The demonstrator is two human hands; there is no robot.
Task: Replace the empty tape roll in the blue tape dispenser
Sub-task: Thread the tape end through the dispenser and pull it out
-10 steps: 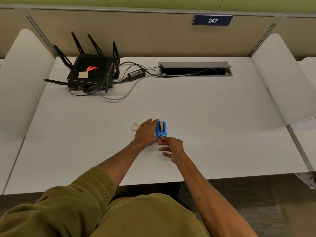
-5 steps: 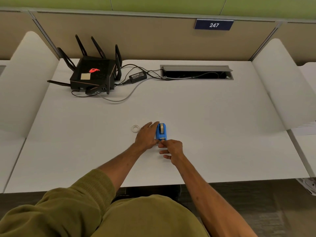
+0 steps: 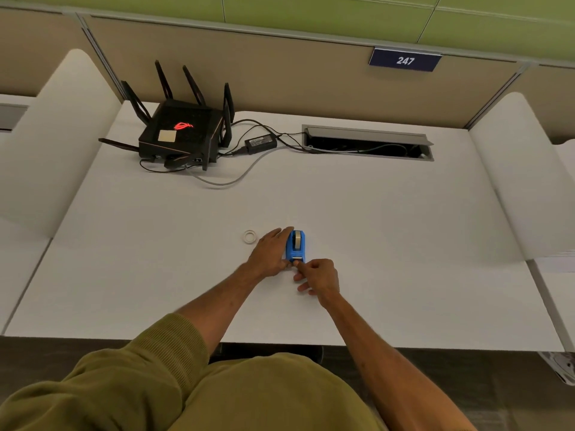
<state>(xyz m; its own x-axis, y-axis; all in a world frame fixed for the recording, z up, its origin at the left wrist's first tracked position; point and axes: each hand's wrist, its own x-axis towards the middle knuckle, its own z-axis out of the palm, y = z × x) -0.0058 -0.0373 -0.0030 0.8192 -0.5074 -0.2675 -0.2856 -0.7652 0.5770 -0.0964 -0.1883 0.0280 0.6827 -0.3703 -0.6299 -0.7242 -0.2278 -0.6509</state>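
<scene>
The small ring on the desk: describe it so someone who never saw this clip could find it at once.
Start at the white desk and find the blue dispenser near its middle, flanked by both hands. The ring lies flat on the desk, just beyond the left hand, apart from it. It is the only pale, thin hoop there, almost matching the desk.
</scene>
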